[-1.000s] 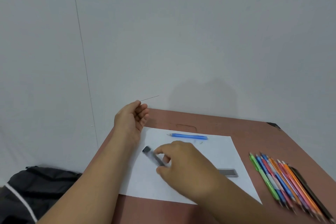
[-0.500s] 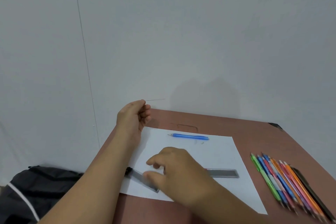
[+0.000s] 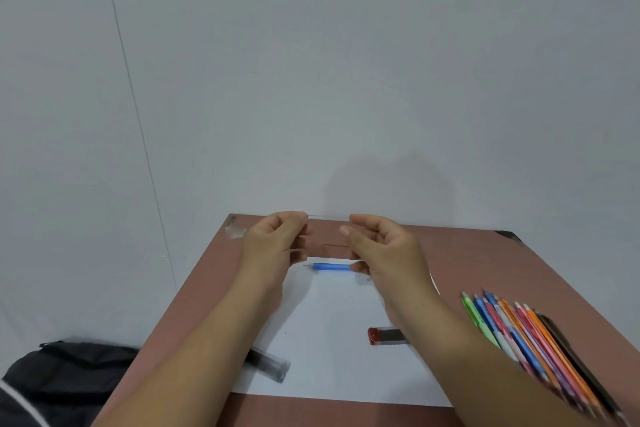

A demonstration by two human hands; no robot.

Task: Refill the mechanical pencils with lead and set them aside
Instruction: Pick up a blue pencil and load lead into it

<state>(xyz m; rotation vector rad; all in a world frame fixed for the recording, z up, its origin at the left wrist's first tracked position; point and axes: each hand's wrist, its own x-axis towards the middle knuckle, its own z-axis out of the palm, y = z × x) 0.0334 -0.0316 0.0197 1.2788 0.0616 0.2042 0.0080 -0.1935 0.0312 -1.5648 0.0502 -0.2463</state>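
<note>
My left hand (image 3: 273, 243) is raised over the far part of the table and pinches one end of a thin pencil lead (image 3: 327, 217). My right hand (image 3: 381, 246) is level with it, its fingertips at the lead's other end. Below and between the hands a blue mechanical pencil (image 3: 331, 267) lies on a white sheet of paper (image 3: 332, 350). A clear lead case (image 3: 268, 364) lies at the sheet's front left. A second lead case with a red cap (image 3: 386, 336) lies at the front right, partly under my right forearm.
Several coloured mechanical pencils (image 3: 526, 336) lie in a row on the brown table (image 3: 485, 260) at the right. A black bag (image 3: 65, 381) sits on the floor at the left. A grey wall stands just behind the table.
My right hand let go of the clear lead case at the sheet's front left and rose to the lead's free end. My left hand shifted right with the lead. The view tilted.
</note>
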